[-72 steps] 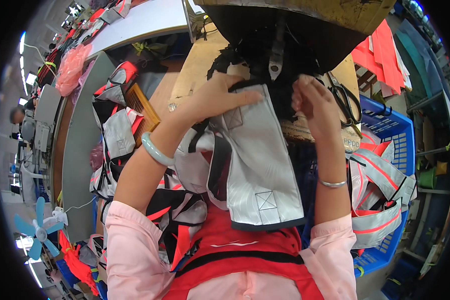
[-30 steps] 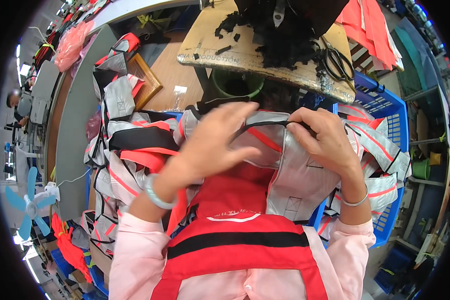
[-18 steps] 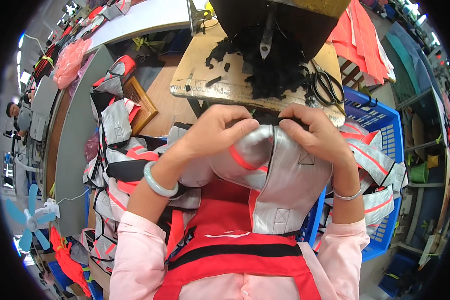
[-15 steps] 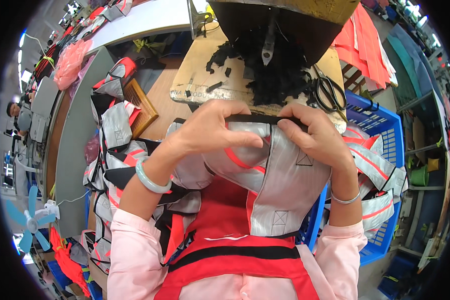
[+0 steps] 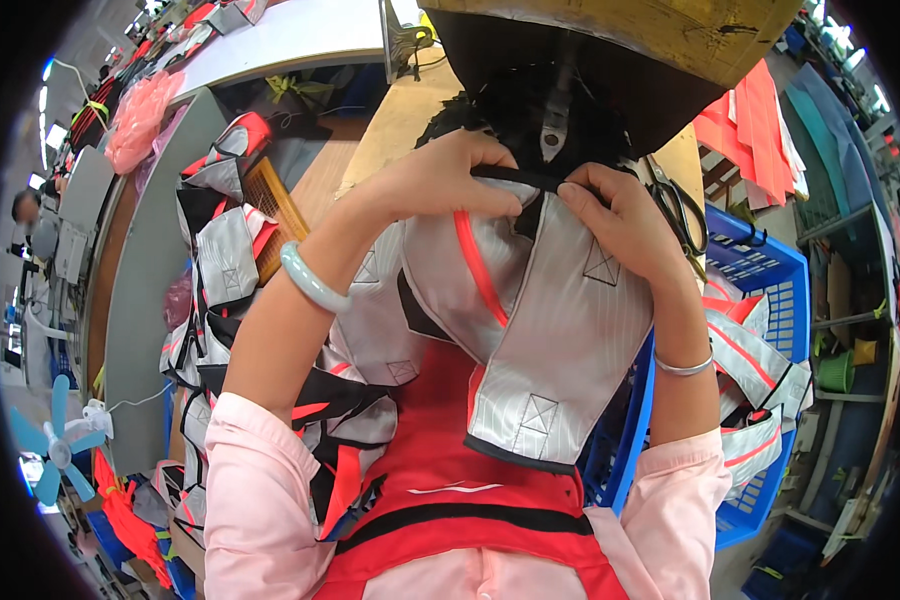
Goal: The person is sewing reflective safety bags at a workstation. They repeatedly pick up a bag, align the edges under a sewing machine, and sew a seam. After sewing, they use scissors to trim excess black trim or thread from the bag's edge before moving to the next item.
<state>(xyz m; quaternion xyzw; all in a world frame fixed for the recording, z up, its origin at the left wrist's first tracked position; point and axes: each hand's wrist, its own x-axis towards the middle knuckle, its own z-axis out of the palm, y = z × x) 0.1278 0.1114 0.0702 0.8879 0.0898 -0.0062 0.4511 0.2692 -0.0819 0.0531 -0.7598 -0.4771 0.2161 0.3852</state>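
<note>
A silver-grey fabric piece (image 5: 570, 330) with coral-red stripes, black edging and stitched crossed boxes hangs from both my hands down over my lap. My left hand (image 5: 445, 180) pinches its black top edge from the left. On the right, my right hand (image 5: 625, 215) grips the same edge between thumb and fingers. That edge is stretched between the hands, just below the metal tip (image 5: 552, 135) of a machine with a worn yellow-brown cover (image 5: 650, 35). Black fabric scraps (image 5: 460, 115) lie heaped around the tip.
Black-handled scissors (image 5: 682, 210) lie on the tabletop (image 5: 395, 115) beyond my right hand. A blue plastic basket (image 5: 760, 515) at the right holds similar grey pieces. More grey and black pieces (image 5: 225, 255) are piled at left near a wooden frame (image 5: 288, 205).
Both hands have moved forward and up, bringing the fabric's black edge close under the machine's metal tip. The hanging lower end has swung slightly left.
</note>
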